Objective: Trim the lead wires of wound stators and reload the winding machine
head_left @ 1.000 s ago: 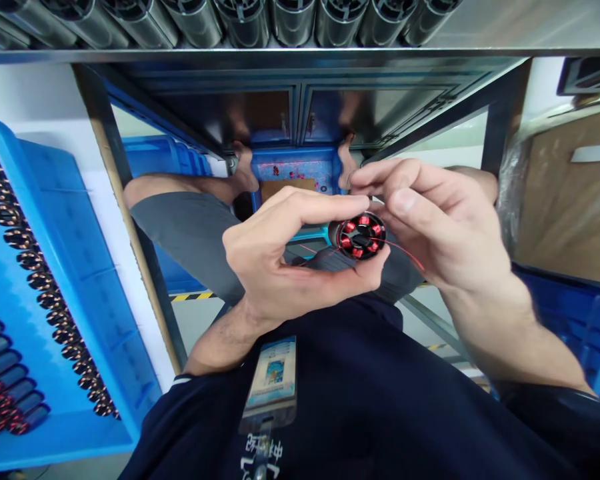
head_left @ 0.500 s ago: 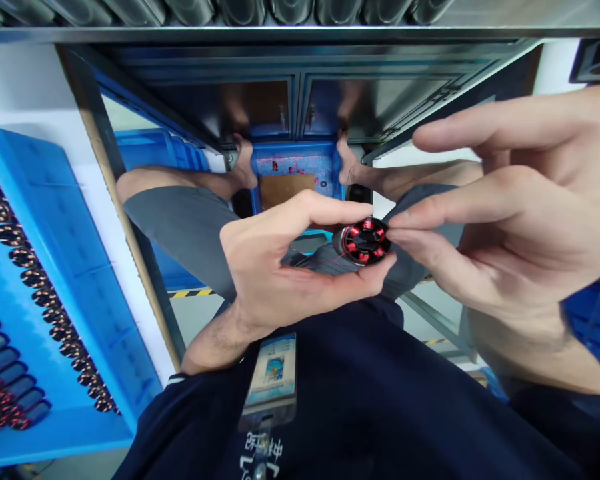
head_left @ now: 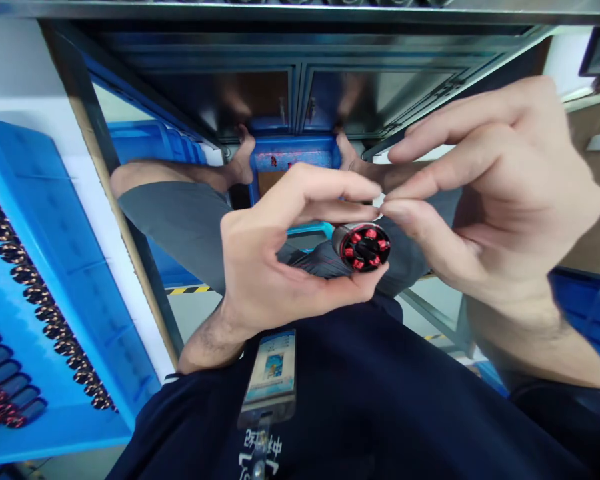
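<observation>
Left hand (head_left: pixel 275 267): curled, gripping the coil motor from below.
Right hand (head_left: pixel 490 193): partly open, fingertips just above the motor, holding nothing visible.
Coil motor (head_left: pixel 363 247): short metal cylinder, red windings, between both hands.
Tray (head_left: pixel 80 333): blue plastic, ribbed, holding rows of copper coils (head_left: pixel 25 293).

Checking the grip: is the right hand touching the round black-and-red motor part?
No: the round black-and-red motor part sits in the left hand, while the right hand is apart, above it.

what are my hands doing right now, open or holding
Left hand: closed, holding a small motor stator with red windings.
Right hand: open, holding nothing, fingers just above the stator.
</observation>
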The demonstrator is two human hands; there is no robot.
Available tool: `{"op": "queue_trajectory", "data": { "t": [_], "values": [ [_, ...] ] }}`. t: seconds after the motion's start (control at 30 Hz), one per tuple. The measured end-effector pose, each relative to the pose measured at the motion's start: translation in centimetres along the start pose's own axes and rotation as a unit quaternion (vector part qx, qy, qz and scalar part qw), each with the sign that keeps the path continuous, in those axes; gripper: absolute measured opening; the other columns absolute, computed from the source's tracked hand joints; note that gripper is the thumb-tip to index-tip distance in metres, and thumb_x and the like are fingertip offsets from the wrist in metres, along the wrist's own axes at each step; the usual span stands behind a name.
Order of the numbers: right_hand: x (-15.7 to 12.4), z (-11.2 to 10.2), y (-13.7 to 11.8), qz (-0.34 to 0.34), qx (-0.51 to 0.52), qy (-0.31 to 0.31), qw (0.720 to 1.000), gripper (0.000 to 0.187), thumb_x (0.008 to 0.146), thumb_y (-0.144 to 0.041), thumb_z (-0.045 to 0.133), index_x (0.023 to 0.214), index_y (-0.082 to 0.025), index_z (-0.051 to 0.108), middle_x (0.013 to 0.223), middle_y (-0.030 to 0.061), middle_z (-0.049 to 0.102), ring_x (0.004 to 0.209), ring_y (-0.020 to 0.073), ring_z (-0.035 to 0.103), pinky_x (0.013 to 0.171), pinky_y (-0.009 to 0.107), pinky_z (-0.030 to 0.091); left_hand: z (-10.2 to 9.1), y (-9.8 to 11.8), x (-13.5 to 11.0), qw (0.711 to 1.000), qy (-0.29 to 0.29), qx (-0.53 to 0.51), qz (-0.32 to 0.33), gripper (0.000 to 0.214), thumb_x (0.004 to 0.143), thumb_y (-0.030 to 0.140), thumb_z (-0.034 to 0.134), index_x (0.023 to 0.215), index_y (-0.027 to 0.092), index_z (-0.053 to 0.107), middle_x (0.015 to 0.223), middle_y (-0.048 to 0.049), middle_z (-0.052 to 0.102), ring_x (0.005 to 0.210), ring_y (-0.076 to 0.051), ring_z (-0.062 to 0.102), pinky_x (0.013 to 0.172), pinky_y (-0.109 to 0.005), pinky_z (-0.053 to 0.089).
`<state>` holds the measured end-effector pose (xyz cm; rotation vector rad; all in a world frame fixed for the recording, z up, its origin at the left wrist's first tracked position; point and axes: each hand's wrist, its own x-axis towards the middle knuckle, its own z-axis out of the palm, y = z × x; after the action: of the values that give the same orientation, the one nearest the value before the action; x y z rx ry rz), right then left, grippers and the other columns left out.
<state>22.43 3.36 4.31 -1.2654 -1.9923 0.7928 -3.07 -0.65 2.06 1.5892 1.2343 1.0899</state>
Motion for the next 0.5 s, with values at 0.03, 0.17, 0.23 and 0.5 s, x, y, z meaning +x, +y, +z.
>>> {"op": "queue_trajectory", "data": {
  "t": [0.03,0.17,0.23,0.5],
  "values": [
    [-0.1,0.5,0.1,0.034,0.048,0.023,0.998,0.018,0.107,-0.043,0.1,0.123,-0.05,0.097,0.143,0.001,0.088,0.143,0.0398,0.079,0.139,0.061,0.066,0.1,-0.1,-0.1,1.0,0.025,0.004,0.013,0.032,0.106,0.031,0.102,0.133,0.035,0.087,0.127,0.0002,0.094,0.108,-0.029,0.095,0.101,-0.048,0.082],
    [-1.1,3.2,-0.2,0.189,0.331,0.034,0.924,0.035,0.1,-0.064,0.103,0.132,-0.049,0.099,0.136,0.0029,0.09,0.116,0.0331,0.083,0.109,0.05,0.079,1.0,-1.3,0.2,0.992,0.094,0.017,0.077,0.035,0.103,0.055,0.104,0.132,0.04,0.091,0.113,-0.0032,0.094,0.116,-0.038,0.094,0.094,-0.058,0.082],
    [-1.8,4.6,-0.5,0.214,0.421,-0.005,0.881,0.046,0.103,-0.059,0.101,0.147,-0.048,0.097,0.131,0.0011,0.092,0.103,0.0258,0.084,0.097,0.041,0.079,1.4,-1.3,0.7,0.996,0.072,0.039,0.037,0.049,0.102,0.069,0.102,0.14,0.041,0.091,0.113,-0.0064,0.093,0.136,-0.044,0.09,0.099,-0.064,0.082],
    [-1.8,5.9,-1.3,0.245,0.5,0.043,0.83,0.023,0.12,-0.027,0.084,0.114,-0.041,0.102,0.117,-0.0043,0.097,0.086,0.0147,0.084,0.077,0.028,0.074,2.4,-2.3,1.0,0.998,0.035,0.04,0.032,0.051,0.102,0.078,0.099,0.136,0.042,0.091,0.114,-0.0065,0.092,0.144,-0.044,0.088,0.103,-0.065,0.083]
  ]
}}
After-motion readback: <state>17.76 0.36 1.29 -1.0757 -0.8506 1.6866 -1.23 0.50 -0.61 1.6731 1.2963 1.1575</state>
